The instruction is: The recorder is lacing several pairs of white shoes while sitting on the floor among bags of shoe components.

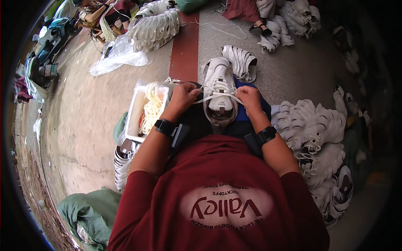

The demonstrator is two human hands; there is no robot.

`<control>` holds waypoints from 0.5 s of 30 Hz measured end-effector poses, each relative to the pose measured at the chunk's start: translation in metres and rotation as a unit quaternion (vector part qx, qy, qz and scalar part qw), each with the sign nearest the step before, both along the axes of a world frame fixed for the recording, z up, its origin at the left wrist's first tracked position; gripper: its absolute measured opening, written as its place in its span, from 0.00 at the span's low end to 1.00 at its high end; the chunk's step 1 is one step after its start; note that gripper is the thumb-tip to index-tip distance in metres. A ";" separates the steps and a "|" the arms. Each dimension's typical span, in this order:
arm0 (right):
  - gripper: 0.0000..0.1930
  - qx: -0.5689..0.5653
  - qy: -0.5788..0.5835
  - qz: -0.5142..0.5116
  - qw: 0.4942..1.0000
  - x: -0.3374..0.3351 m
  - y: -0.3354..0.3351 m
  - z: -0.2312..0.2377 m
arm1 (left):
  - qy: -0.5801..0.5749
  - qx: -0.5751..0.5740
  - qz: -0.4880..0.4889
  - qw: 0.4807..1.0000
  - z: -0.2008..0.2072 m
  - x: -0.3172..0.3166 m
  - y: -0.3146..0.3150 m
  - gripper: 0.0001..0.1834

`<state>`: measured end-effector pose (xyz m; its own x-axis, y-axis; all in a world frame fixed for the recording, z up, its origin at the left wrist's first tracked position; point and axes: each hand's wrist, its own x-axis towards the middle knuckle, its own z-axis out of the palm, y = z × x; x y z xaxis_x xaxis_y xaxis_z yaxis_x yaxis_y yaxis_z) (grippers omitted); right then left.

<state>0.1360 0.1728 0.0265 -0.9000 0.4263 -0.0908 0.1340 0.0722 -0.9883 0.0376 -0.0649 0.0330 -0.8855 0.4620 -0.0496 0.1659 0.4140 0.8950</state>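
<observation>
A white sneaker upper lies in front of me, its toe pointing away and its opening toward me. White shoelace runs across its eyelets and out to both sides. At the left of the upper, my left hand is closed, pinching one lace end between thumb and fingers. My right hand is closed on the other lace end at the right side. Both ends stretch nearly level over the tongue. Just beyond the upper rests a short stack of nested white uppers.
To my left stands a white foam box holding loose cream laces. Piled uppers lie on my right. A green sack sits at lower left. Farther off are a coil of uppers, a seated person and parked scooters.
</observation>
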 end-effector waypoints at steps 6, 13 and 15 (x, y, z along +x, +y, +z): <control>0.05 -0.134 0.005 0.003 0.991 -0.007 -0.007 0.006 | -0.146 0.106 0.021 0.983 0.001 0.005 0.019 0.06; 0.05 -0.171 -0.036 0.073 0.982 -0.008 -0.003 0.016 | -0.196 0.118 0.001 0.973 0.014 0.003 0.020 0.05; 0.08 -0.205 -0.037 0.126 0.970 -0.011 0.007 0.007 | -0.231 0.155 -0.021 0.960 0.020 0.005 0.020 0.06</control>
